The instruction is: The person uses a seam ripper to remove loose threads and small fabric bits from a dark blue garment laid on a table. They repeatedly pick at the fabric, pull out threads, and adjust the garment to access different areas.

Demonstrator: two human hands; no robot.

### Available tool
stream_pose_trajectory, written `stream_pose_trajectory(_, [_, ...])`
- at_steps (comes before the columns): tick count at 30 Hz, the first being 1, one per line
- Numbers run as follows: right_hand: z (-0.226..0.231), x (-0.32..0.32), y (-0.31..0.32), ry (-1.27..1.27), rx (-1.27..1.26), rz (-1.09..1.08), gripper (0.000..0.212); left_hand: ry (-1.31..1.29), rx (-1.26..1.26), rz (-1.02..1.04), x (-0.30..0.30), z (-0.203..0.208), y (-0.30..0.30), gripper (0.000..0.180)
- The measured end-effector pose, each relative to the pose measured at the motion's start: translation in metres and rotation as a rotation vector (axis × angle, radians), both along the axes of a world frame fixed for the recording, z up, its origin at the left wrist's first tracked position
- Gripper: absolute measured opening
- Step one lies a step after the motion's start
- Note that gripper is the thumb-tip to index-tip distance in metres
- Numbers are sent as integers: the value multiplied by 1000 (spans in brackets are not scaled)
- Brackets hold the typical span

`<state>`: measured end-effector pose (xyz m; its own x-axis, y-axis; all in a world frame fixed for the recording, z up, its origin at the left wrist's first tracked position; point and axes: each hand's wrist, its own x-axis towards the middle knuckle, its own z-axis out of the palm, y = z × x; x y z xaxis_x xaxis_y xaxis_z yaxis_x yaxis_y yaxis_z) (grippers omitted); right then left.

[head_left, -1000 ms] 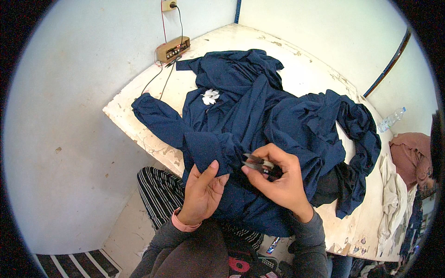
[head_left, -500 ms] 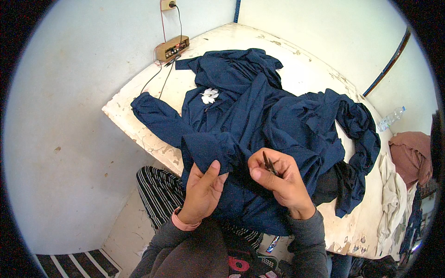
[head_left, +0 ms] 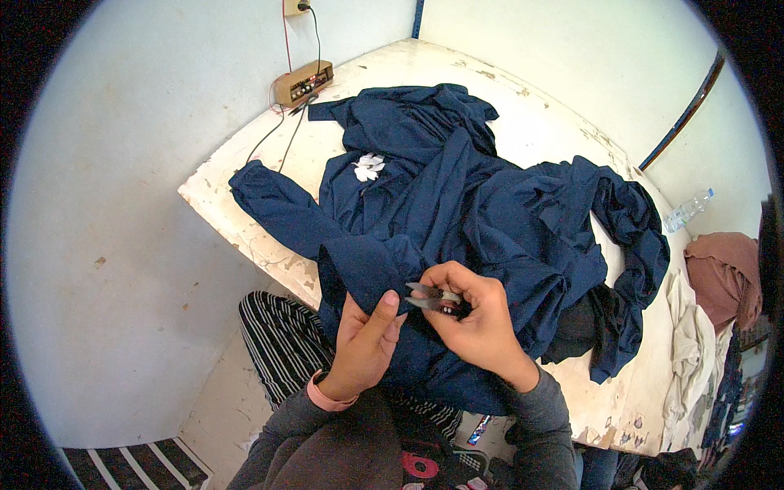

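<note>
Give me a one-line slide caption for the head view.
Left hand pinches dark navy fabric garment while right hand holds small metal thread snips at its edge.

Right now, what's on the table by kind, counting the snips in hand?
Navy garment: 1
Thread snips: 1
Brown box: 1
Plastic bottle: 1
Pale cloth: 1
Total: 5

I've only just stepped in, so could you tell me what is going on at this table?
A person sits at a worn white table with dark blue garments heaped on it. The left hand holds up a fold of the blue cloth, while the right hand grips small thread snips, blades pointing at that fold.
</note>
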<state>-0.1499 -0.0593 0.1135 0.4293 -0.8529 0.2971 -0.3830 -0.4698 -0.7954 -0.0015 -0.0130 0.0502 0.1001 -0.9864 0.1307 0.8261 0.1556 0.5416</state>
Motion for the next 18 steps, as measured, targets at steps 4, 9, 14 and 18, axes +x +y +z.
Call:
stream_pose_trajectory(4, [4,4,2,268,-406,-72,29,-92,-159,-48,4,-14,-1,45])
stream_pose_trajectory(9, [-3,-5,-13,446,-655,-304,24,-75,16,64,-4,-1,-1,45])
stream_pose_trajectory(14, [9,-18,-21,56,-294,-264,18,20,70,67,9,0,-1,43])
stream_pose_trajectory(18, [22,-9,-12,25,-195,-127,19,142,-18,21,15,3,-4,42])
